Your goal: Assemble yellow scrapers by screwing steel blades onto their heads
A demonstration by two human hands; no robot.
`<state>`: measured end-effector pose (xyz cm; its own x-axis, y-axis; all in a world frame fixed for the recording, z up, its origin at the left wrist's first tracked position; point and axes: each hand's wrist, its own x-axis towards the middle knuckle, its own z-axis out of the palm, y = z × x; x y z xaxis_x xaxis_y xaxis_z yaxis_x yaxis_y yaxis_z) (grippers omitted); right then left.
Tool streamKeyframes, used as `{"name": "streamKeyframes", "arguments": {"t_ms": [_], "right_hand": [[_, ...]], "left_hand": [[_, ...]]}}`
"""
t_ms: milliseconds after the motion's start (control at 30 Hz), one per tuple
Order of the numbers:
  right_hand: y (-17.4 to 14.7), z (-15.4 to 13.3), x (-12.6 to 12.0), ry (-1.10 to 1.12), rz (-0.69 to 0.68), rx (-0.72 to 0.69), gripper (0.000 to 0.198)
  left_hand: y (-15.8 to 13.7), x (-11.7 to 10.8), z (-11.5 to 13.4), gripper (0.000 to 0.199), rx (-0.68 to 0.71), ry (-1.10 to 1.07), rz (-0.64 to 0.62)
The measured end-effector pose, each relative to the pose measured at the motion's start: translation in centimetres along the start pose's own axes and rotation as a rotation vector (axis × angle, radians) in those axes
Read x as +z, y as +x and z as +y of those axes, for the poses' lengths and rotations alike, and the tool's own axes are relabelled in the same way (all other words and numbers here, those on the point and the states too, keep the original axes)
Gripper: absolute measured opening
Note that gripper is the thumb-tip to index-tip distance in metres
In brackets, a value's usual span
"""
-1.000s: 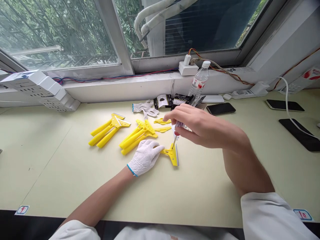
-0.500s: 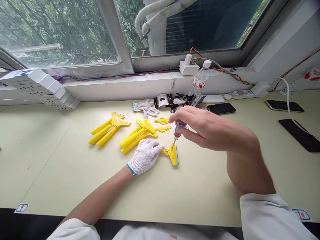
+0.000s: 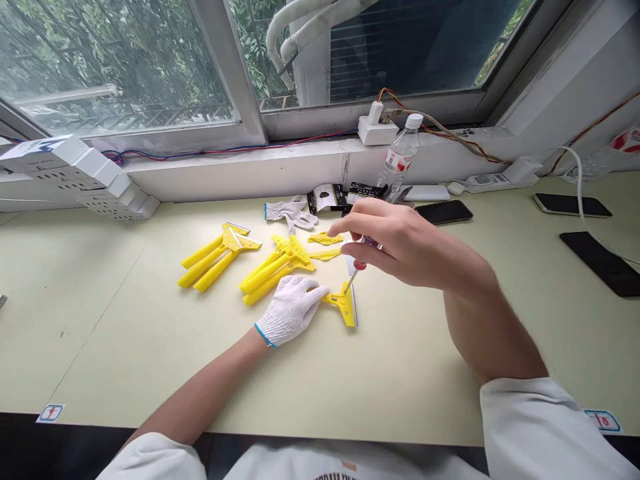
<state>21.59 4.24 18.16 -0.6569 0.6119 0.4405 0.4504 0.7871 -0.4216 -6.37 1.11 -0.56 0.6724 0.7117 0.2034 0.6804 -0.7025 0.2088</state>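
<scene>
My left hand (image 3: 293,308), in a white knit glove with blue trim, is closed around the handle of a yellow scraper (image 3: 345,308). The scraper's head lies on the table with its blade edge to the right. Above it, my bare right hand (image 3: 400,243) grips a screwdriver (image 3: 353,279), whose handle is mostly hidden by the fingers. The slanting shaft meets the upper screw of the scraper head. Just behind are two loose yellow scraper plates, one (image 3: 325,238) beyond the other (image 3: 325,255). To the left lies a group of yellow scrapers (image 3: 273,270).
More yellow scrapers (image 3: 215,260) lie farther left. A spare white glove (image 3: 290,213), black blade packets (image 3: 326,198) and a water bottle (image 3: 400,157) stand or lie at the back. Phones (image 3: 444,212) are on the right; white boxes (image 3: 80,173) stack at the back left.
My right hand's fingers have shifted on the screwdriver handle, with the index finger reaching farther left. The screwdriver leans slightly more to the right. My left hand keeps its hold on the scraper.
</scene>
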Motion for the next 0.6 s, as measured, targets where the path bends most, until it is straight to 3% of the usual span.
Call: {"name": "streamKeyframes", "arguments": {"t_ms": [233, 367, 500, 600], "right_hand": [[-0.3, -0.1, -1.7, 0.183, -0.046, -0.039, 0.042], [0.0, 0.0, -1.0, 0.293, -0.118, -0.064, 0.045], [0.5, -0.2, 0.4, 0.131, -0.057, 0.031, 0.013], [0.6, -0.3, 0.8, -0.071, 0.060, 0.170, 0.034]], "left_hand": [[0.0, 0.0, -0.1, 0.040, 0.006, -0.003, 0.006], [0.0, 0.2, -0.2, 0.039, 0.011, 0.006, 0.008], [-0.1, 0.2, -0.2, 0.039, 0.010, 0.006, 0.011], [0.0, 0.1, -0.1, 0.039, 0.008, 0.009, 0.005]]}}
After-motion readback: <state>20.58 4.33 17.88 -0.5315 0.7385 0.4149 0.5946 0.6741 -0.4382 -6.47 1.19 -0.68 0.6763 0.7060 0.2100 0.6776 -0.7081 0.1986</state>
